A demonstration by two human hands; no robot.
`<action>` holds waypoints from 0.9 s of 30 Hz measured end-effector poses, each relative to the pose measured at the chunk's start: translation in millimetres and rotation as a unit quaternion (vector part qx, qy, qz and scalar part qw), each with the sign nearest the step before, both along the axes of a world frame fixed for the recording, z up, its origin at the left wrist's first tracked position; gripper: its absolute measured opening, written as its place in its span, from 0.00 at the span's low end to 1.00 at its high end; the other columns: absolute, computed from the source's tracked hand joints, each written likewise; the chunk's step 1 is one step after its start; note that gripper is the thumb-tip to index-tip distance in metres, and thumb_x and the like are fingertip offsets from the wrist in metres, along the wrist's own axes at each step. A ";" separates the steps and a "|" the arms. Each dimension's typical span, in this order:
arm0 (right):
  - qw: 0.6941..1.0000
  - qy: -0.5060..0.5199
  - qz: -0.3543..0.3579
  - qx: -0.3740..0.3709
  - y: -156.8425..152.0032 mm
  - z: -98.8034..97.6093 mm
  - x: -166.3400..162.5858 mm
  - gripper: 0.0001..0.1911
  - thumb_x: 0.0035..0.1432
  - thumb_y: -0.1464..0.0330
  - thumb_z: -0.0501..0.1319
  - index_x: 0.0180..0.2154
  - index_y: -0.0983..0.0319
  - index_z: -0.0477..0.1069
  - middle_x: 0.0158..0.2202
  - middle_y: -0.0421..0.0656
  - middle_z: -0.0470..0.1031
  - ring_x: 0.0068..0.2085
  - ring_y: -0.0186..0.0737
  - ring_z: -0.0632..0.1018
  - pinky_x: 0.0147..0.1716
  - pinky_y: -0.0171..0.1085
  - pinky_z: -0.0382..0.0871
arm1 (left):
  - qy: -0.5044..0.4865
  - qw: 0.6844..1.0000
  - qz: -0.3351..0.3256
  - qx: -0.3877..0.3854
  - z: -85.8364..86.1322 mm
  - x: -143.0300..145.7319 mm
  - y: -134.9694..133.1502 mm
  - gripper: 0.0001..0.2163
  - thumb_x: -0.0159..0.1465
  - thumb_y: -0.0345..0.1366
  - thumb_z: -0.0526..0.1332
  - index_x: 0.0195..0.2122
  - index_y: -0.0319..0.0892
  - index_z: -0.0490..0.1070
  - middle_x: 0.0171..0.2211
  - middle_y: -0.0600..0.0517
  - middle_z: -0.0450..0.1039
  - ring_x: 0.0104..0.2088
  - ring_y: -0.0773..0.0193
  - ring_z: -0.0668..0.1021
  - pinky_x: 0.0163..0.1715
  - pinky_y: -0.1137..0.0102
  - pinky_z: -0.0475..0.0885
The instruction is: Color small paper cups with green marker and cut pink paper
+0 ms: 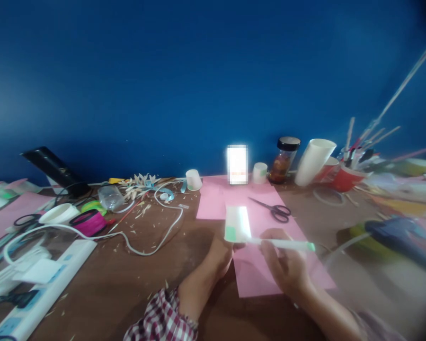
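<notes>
A white paper cup (236, 219) with a green patch near its lower edge is in my left hand (223, 251), whose fingers are partly hidden behind it. My right hand (287, 263) grips a white marker (294, 244) with a green end. The marker lies nearly level, its far end pointing at the cup's lower side; whether the tip touches is blurred. Beneath both hands lie pink paper sheets (255, 274). Dark-handled scissors (279, 212) rest on the paper beyond my right hand.
Two small cups (193, 180) and a bright phone-like screen (237, 165) stand at the back. A jar (284, 161), a tall white cup (314, 162) and a red cup of brushes (347, 177) are right. A glue gun (397, 241), power strip (46, 293) and white cable (142, 253) lie around.
</notes>
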State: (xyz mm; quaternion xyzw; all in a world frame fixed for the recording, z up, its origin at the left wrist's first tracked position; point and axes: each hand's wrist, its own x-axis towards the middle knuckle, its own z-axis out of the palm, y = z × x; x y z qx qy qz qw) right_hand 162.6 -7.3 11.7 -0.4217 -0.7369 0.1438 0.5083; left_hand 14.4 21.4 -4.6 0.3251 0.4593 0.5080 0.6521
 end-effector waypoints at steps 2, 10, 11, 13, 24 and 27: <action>1.000 -0.004 -0.002 0.005 -0.1 1.8 -0.2 0.03 0.61 0.72 0.54 0.35 0.60 0.65 0.26 0.39 0.69 0.24 0.32 0.71 0.22 0.30 0.65 | -0.005 1.000 -0.001 0.000 -0.6 0.1 -0.3 0.13 0.50 0.41 0.67 0.28 0.39 0.67 0.27 0.52 0.68 0.29 0.67 0.70 0.31 0.69 0.66; 1.000 -0.001 -0.005 0.019 0.8 3.0 -1.5 0.03 0.60 0.73 0.54 0.35 0.61 0.65 0.27 0.39 0.70 0.25 0.32 0.72 0.24 0.31 0.67 | -0.011 1.000 0.002 0.002 2.1 -0.3 -0.5 0.12 0.49 0.41 0.67 0.28 0.39 0.68 0.27 0.52 0.69 0.29 0.67 0.70 0.31 0.70 0.66; 1.000 0.001 -0.006 0.018 1.0 2.4 -1.6 0.03 0.61 0.72 0.54 0.35 0.61 0.65 0.27 0.39 0.70 0.25 0.32 0.72 0.25 0.31 0.67 | -0.011 1.000 0.004 0.001 2.4 -0.2 -0.5 0.13 0.49 0.41 0.68 0.28 0.39 0.68 0.27 0.52 0.69 0.29 0.67 0.70 0.31 0.70 0.66; 1.000 0.001 -0.006 0.013 0.9 1.8 -1.6 0.03 0.61 0.72 0.54 0.35 0.61 0.65 0.27 0.40 0.70 0.25 0.32 0.71 0.25 0.31 0.67 | -0.013 1.000 0.006 0.001 2.8 0.0 -0.3 0.13 0.48 0.40 0.68 0.27 0.39 0.68 0.27 0.52 0.69 0.29 0.67 0.70 0.30 0.70 0.66; 1.000 0.002 -0.007 0.013 0.2 0.2 -0.3 0.03 0.61 0.71 0.54 0.36 0.61 0.65 0.27 0.39 0.70 0.25 0.32 0.71 0.24 0.31 0.66 | -0.024 1.000 0.003 0.000 2.2 0.2 -0.1 0.16 0.46 0.43 0.70 0.27 0.39 0.67 0.26 0.53 0.68 0.29 0.68 0.69 0.30 0.71 0.65; 1.000 -0.001 -0.008 0.012 0.0 1.8 -0.6 0.03 0.61 0.71 0.54 0.35 0.61 0.65 0.27 0.39 0.70 0.24 0.32 0.71 0.24 0.31 0.66 | -0.022 1.000 0.007 -0.002 2.5 0.1 -0.3 0.16 0.46 0.43 0.70 0.27 0.39 0.67 0.26 0.53 0.67 0.28 0.68 0.69 0.30 0.70 0.65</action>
